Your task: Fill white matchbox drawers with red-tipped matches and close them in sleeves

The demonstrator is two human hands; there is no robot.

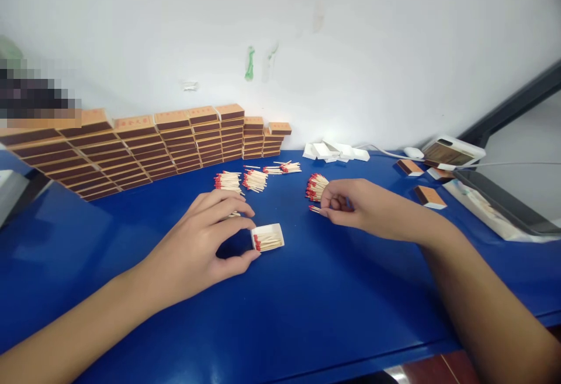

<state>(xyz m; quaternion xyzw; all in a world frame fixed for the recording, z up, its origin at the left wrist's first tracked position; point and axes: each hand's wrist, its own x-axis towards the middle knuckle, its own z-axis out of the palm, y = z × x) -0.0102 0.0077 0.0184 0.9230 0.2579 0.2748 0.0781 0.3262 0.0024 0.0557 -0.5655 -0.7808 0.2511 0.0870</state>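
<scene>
While some red-tipped matches (pixel 268 242) are lying inside it, a small white tray (pixel 270 229) is sitting on the blue table (pixel 263 320), between the two hands. The left hand (pixel 199 241) is holding the tray's left end, with the thumb on the near side and a finger on the far side. The right hand (pixel 355 201) is pinching a little bit of matches (pixel 314 208) with its fingers close together; they are too small to count. Just behind those fingertips, a pile of matches (pixel 315 187) is lying with red heads pointing left. More match piles (pixel 255 180) are resting behind the tray. Farther back, white trays (pixel 335 151) are lying by the white wall (pixel 350 51). On the left, many matchboxes (pixel 175 144) are standing in tall stacks. On the right, loose matchboxes (pixel 430 197) are lying near a white cord (pixel 388 152).
</scene>
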